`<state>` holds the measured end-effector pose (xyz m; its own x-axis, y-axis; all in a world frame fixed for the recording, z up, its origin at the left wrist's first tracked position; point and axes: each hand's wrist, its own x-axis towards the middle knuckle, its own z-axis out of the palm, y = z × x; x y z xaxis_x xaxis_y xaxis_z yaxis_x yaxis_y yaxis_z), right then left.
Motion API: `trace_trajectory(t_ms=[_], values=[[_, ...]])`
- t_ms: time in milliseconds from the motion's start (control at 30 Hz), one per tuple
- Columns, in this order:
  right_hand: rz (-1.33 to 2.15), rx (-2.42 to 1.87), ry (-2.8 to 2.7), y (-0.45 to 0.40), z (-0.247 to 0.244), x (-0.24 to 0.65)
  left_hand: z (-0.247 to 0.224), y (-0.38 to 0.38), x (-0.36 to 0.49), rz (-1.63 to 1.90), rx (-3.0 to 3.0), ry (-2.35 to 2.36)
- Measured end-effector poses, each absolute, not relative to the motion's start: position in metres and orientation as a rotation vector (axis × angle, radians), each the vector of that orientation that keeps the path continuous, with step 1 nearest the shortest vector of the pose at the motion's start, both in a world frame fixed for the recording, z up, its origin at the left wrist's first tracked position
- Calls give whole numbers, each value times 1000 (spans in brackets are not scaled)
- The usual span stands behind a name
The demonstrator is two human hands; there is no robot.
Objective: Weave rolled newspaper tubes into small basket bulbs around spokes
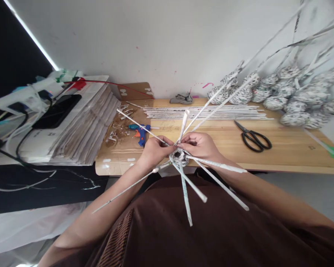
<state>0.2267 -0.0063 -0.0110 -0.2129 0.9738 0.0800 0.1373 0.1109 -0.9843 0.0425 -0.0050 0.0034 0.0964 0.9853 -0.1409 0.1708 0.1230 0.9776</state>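
Between my hands, at the front edge of the wooden table, is a small round woven piece (179, 157) of rolled newspaper, with a dark hole in its middle. Several long paper tubes (193, 185) stick out from it on all sides, some towards my lap and some towards the wall. My left hand (158, 150) pinches the tubes at the far rim, its thumb and fingers pressed together. Close beside it, my right hand (199, 144) pinches at the same rim. The fingertips of both hands nearly meet there, partly hiding the strips they grip.
Black-handled scissors (256, 139) lie on the wooden table (289, 152) to the right. Behind are a row of paper tubes (211, 112) and several woven newspaper pieces (294, 92). A blue glue gun (141, 134) rests on cardboard (114, 167), near a paper stack (83, 126) bearing a black phone (57, 110).
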Motion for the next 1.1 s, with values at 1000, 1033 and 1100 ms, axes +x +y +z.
trace_trajectory(t_ms=[1000,1033,1100], values=[[1426,-1125,-1282,-24,-3,229,-5,-21,50,1131,1628,1420],[1426,-1126,-1285,-24,-4,229,-6,-22,50,1131,1653,1418],[1389,-1159,-1296,-25,-6,228,-8,-22,49,1132,1696,1402]])
